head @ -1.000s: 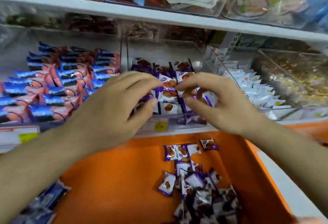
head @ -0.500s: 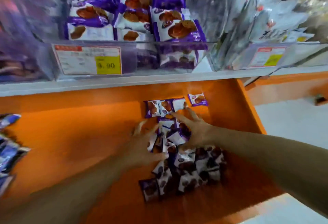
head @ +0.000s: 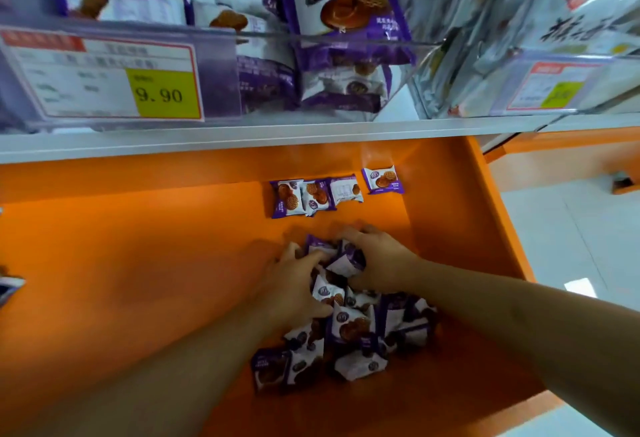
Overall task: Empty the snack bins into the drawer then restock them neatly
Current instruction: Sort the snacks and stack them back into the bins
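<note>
left hand (head: 294, 282) and right hand (head: 377, 260) both grasping purple snack packets (head: 349, 329), heaped in orange drawer (head: 138, 281), clear snack bin (head: 263, 38) above

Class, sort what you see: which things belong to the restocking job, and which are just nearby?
Job: left hand and right hand gathering purple snack packets; orange drawer; clear bin.

Nearby: price tag; white packets next door.
</note>
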Tool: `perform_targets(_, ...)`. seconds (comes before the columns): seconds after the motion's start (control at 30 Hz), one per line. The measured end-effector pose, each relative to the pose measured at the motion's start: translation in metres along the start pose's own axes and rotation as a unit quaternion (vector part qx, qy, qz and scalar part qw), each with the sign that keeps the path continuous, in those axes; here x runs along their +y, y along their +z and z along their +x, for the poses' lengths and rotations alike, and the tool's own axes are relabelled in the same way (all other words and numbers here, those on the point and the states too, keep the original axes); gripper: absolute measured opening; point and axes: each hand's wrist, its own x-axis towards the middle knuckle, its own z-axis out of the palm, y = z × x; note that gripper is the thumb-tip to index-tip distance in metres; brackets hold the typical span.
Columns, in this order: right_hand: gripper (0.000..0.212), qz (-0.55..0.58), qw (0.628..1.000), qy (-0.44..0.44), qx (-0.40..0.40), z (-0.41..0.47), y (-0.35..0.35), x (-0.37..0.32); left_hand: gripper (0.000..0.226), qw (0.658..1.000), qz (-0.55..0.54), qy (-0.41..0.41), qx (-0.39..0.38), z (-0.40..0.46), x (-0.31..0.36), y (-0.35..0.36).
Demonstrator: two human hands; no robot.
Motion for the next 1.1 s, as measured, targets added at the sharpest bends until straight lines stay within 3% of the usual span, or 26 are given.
perform_targets(0.13,0.077,0.029,0.999,-0.015,0.022,-0.013,-0.007,-0.009,0.053,0.998,-0.054,0.019,0.011,-0.01,-0.009,-0.012)
perform_targets(0.23,0.066,0.05,0.997,-0.039,0.047,-0.022,-0.014,-0.017,0.039,0.996,-0.078,0.039,0.017,-0.018,-0.015,-0.026)
perform_targets(0.4,0.06,0.071,0.989,-0.097,0.081,-0.035,-0.029,-0.036,0.039,0.996,-0.047,0.067,0.043,-0.037,-0.024,-0.053)
perform_targets(0.57,0.067,0.077,0.98,-0.158,0.096,-0.049,-0.052,-0.063,0.039,0.99,0.031,0.099,0.099,-0.082,-0.012,-0.097)
perform_targets(0.8,0.069,0.108,0.942,-0.247,0.2,-0.125,-0.111,-0.126,0.037,0.972,0.061,0.146,0.176,-0.177,0.033,-0.178)
perform_targets(1.0,0.073,0.075,0.889,-0.288,0.349,-0.207,-0.194,-0.178,0.042,0.933,0.099,0.198,0.284,-0.257,0.1,-0.258)
perform_targets(1.1,0.049,0.14,0.888,-0.27,0.344,-0.211,-0.244,-0.201,0.038,0.885,0.119,0.243,0.379,-0.27,0.128,-0.296)
